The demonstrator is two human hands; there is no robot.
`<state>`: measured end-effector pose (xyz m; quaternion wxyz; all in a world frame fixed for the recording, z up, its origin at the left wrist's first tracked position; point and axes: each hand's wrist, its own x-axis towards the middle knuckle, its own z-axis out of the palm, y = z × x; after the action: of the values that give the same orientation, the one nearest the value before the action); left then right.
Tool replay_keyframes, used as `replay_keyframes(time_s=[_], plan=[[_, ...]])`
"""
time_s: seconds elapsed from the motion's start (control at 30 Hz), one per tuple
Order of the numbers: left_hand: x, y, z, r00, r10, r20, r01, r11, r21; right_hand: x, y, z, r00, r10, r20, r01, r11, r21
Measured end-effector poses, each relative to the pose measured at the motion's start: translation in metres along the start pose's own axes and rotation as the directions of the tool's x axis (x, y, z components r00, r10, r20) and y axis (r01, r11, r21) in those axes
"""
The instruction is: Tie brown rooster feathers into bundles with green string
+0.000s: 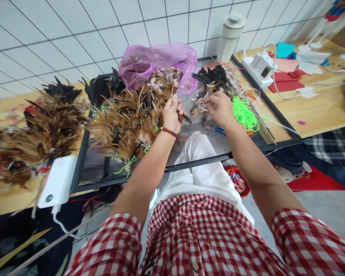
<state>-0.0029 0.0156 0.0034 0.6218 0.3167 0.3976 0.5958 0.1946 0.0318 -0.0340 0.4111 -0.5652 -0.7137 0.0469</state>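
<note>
My left hand is closed around a small bunch of feathers. Pale quill ends stick up above its thumb, and a dark feather tip pokes out on the right. At the edge of a black and brown feather pile, my right hand has its fingers pinched together on what looks like a feather; its fingertips partly hide it. Left of my left hand spreads a big heap of brown feather bunches, some tied with green string. A tangle of bright green string lies beside my right wrist.
A black-framed transparent tabletop spans my lap. Behind the heap is a purple plastic bag with feathers. A white bottle, a power strip and a white power bank stand around. More feathers cover the left table.
</note>
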Motion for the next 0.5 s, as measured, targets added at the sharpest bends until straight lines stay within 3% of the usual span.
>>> replay_keyframes(time_s=[0.17,0.27,0.37,0.5], plan=[[0.001,0.0,-0.002,0.998,0.02,-0.053,-0.015,0.995,0.096,-0.007,-0.01,0.003,0.994,0.072,0.086,-0.054,0.979,-0.195],[-0.001,-0.003,-0.001,0.999,0.009,-0.036,-0.004,0.992,0.122,-0.006,-0.007,0.001,0.995,0.087,0.051,-0.077,0.981,-0.177],[-0.002,-0.008,0.0,1.0,-0.017,-0.022,0.02,0.992,0.121,-0.003,-0.001,0.0,0.996,0.087,-0.015,-0.085,0.991,0.105],[-0.001,-0.017,0.002,0.999,-0.045,-0.011,0.046,0.992,0.114,0.0,-0.008,0.007,0.994,0.108,0.011,-0.096,0.83,0.55]])
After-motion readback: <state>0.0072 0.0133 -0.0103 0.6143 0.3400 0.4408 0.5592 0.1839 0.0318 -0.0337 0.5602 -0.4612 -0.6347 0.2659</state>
